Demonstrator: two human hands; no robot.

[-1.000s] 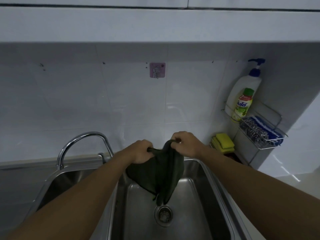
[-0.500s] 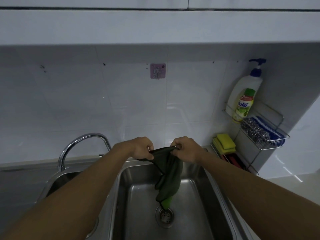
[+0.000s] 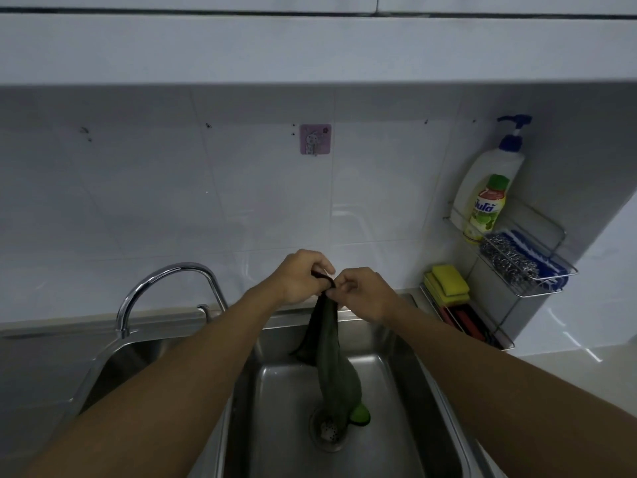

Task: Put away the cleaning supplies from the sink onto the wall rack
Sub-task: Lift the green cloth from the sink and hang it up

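Note:
A dark green cloth (image 3: 332, 360) hangs over the steel sink (image 3: 427, 381), its lower end near the drain (image 3: 327, 431). My left hand (image 3: 300, 276) and my right hand (image 3: 362, 293) pinch its top edge close together, just in front of the tiled wall. The wire wall rack (image 3: 537, 270) is mounted at the right. It holds a white pump bottle (image 3: 489, 177), a small green-capped bottle (image 3: 486, 208), a steel wool scrubber (image 3: 510, 258) and a blue brush (image 3: 541, 262). Yellow sponges (image 3: 448, 282) sit on its lower shelf.
A chrome faucet (image 3: 165, 284) arches over the sink's left side. A pink sticky hook (image 3: 314, 139) is on the tiles above my hands. White cabinets overhang at the top. A white counter (image 3: 568, 367) lies to the right.
My hands have risen and come together, bunching the cloth's top edge. The cloth now hangs narrower and longer over the drain.

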